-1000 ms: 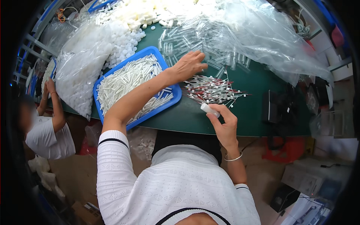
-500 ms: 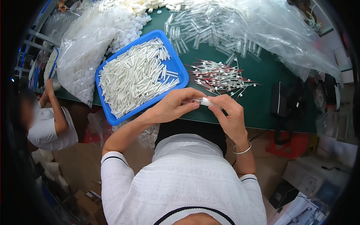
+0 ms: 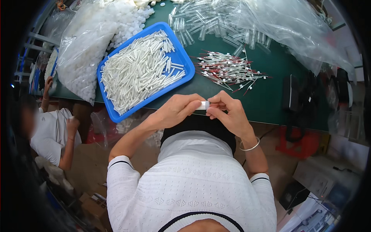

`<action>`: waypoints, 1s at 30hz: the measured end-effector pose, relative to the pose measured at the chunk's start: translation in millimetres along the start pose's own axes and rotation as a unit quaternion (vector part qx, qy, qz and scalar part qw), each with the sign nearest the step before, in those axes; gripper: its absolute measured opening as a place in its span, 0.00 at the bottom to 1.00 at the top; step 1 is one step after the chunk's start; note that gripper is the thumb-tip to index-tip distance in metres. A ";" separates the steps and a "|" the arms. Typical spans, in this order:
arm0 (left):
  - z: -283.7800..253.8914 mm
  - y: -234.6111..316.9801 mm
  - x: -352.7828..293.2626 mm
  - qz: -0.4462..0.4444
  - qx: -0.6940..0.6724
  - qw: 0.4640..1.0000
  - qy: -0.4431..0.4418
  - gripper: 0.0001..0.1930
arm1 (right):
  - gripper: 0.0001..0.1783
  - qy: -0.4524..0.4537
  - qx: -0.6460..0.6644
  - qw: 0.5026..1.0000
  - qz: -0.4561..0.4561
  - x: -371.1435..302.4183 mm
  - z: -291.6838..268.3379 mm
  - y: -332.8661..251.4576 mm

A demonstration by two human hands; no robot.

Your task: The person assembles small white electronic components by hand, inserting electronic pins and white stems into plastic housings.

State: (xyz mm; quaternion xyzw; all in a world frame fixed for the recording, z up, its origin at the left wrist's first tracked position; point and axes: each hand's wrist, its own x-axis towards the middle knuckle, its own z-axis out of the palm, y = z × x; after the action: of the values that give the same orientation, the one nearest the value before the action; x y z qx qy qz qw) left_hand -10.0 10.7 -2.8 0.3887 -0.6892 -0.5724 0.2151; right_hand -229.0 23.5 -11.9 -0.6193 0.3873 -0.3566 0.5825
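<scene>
Just past the table's near edge, my left hand [image 3: 178, 110] is closed around a small clear tube [image 3: 202, 105] with white material showing in it. Most of the tube's left part is hidden by the fingers. My right hand [image 3: 228, 112] pinches at the tube's right end, where a translucent rim shows. Beyond my left hand lies a blue tray [image 3: 189, 73] heaped with short white rods [image 3: 137, 71]. A pile of thin red and white wires with small white connectors [image 3: 228, 67] lies on the table beyond my right hand.
Loose clear tubes [image 3: 208, 25] and a clear plastic bag [image 3: 293, 34] cover the far side of the green table [image 3: 266, 102]. A bag of white caps [image 3: 83, 73] stands left of the tray. A black case [image 3: 290, 92] lies at right. Another person [image 3: 58, 127] works at left.
The white piece that sat at my right fingertips is now largely within the tube, between both hands. My hands have drawn closer together. The other person's near arm has lowered.
</scene>
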 end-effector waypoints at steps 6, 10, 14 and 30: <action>9.1 -6.3 -8.3 0.047 0.056 0.997 0.018 0.12 | 0.05 -0.036 0.152 0.983 0.099 -1.6 -1.8 0.4; 18.6 -14.3 -10.6 0.128 0.197 0.968 0.086 0.07 | 0.05 -0.044 0.088 0.989 0.107 -2.0 3.9 1.4; 21.5 -9.7 -17.8 0.113 0.141 0.979 0.098 0.06 | 0.07 0.021 0.108 0.992 0.061 -13.5 13.7 12.8; 30.5 -12.5 -22.4 0.159 0.198 0.960 0.121 0.11 | 0.13 0.049 0.008 0.994 -0.097 -16.3 16.1 22.4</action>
State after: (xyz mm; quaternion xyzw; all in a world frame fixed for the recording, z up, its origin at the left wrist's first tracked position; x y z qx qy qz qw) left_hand -15.4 46.6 -19.1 0.3756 -0.8104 -0.3313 0.3041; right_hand -223.3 44.8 -35.2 -0.6309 0.3505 -0.4445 0.5306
